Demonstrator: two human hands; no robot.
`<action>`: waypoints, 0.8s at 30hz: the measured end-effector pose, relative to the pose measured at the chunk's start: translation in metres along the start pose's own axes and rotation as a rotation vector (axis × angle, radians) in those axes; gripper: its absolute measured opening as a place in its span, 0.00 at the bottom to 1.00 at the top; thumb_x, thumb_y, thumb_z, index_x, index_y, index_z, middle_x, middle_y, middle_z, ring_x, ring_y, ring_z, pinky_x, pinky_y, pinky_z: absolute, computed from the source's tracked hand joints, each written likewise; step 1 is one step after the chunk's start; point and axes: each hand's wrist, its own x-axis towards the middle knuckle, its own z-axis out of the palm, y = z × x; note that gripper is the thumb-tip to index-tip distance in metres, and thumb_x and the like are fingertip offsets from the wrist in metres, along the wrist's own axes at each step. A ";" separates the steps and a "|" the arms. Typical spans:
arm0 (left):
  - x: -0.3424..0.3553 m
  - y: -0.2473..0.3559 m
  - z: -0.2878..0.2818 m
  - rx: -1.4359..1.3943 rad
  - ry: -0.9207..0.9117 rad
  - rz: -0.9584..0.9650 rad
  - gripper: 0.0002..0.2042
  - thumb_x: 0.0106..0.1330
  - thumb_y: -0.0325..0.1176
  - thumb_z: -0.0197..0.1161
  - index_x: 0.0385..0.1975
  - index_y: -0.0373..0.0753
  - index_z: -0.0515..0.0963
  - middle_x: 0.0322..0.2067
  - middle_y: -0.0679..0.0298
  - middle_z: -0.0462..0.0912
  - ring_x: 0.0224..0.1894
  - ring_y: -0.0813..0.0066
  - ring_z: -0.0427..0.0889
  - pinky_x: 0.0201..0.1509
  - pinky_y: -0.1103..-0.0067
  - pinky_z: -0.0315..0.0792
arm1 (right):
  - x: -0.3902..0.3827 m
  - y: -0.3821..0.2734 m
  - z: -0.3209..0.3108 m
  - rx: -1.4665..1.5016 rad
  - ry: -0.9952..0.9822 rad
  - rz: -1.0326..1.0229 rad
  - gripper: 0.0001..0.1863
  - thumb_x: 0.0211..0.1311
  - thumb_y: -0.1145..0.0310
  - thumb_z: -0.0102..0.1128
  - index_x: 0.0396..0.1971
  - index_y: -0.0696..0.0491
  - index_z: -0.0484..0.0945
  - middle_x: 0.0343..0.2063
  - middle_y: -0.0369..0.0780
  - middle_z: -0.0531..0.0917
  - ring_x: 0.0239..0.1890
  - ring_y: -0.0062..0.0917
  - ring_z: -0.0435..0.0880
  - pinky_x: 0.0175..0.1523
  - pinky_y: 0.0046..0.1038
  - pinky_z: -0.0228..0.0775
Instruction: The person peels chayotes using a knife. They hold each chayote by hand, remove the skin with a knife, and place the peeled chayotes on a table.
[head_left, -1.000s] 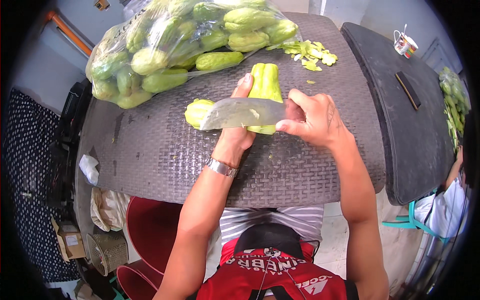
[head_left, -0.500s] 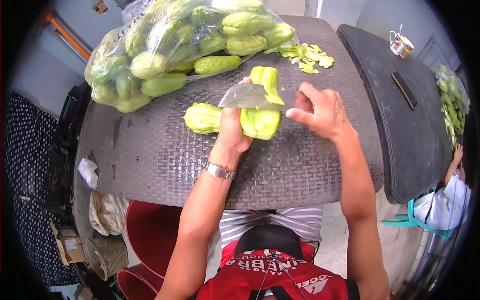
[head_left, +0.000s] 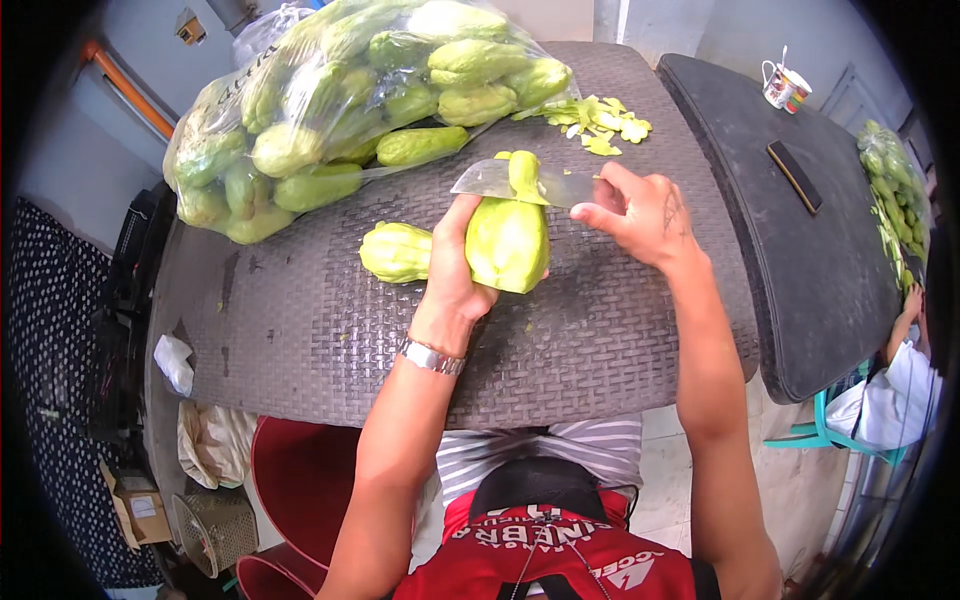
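My left hand (head_left: 458, 268) is wrapped round a partly peeled, pale green chayote (head_left: 508, 248), held just above the woven-pattern table. My right hand (head_left: 648, 217) grips a knife (head_left: 490, 178) whose wide blade points left, across the far end of that chayote. Over the blade lies a pale green slice (head_left: 524, 178); whether it is fully cut off I cannot tell. The knife's handle is mostly hidden in my fingers. Left of my left hand, a second chayote (head_left: 392, 252) with a ridged, pale surface rests on the table.
A clear plastic bag full of chayotes (head_left: 290, 150) fills the table's far left. Peelings (head_left: 605, 125) lie beyond my right hand. On the dark table (head_left: 740, 210) at right are a mug (head_left: 785, 88) and a phone-like object (head_left: 794, 177). Red bins (head_left: 300, 470) stand below; another person's hand (head_left: 913, 302) shows far right.
The knife has moved from the middle of the chayote toward its far end, with a slice now over the blade. My left hand has turned the chayote, and the view has shifted slightly.
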 end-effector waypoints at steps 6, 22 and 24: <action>0.007 -0.007 -0.005 0.001 0.068 -0.042 0.27 0.75 0.56 0.51 0.57 0.39 0.76 0.42 0.53 0.86 0.36 0.57 0.89 0.32 0.59 0.86 | 0.003 -0.007 0.006 0.025 -0.047 0.052 0.37 0.55 0.28 0.64 0.27 0.54 0.80 0.21 0.43 0.84 0.30 0.39 0.87 0.41 0.40 0.78; 0.008 -0.004 -0.003 -0.086 0.166 0.037 0.26 0.71 0.54 0.57 0.56 0.37 0.76 0.46 0.52 0.84 0.48 0.50 0.86 0.53 0.49 0.81 | 0.007 0.006 0.019 0.723 -0.274 0.365 0.42 0.63 0.22 0.50 0.33 0.55 0.76 0.14 0.32 0.69 0.13 0.18 0.65 0.21 0.27 0.62; 0.014 -0.009 -0.013 -0.078 0.209 0.119 0.26 0.71 0.54 0.57 0.57 0.37 0.76 0.47 0.52 0.84 0.50 0.52 0.85 0.58 0.53 0.78 | 0.000 -0.010 0.029 0.444 -0.113 0.091 0.37 0.64 0.29 0.58 0.31 0.57 0.79 0.17 0.40 0.78 0.21 0.32 0.80 0.32 0.37 0.73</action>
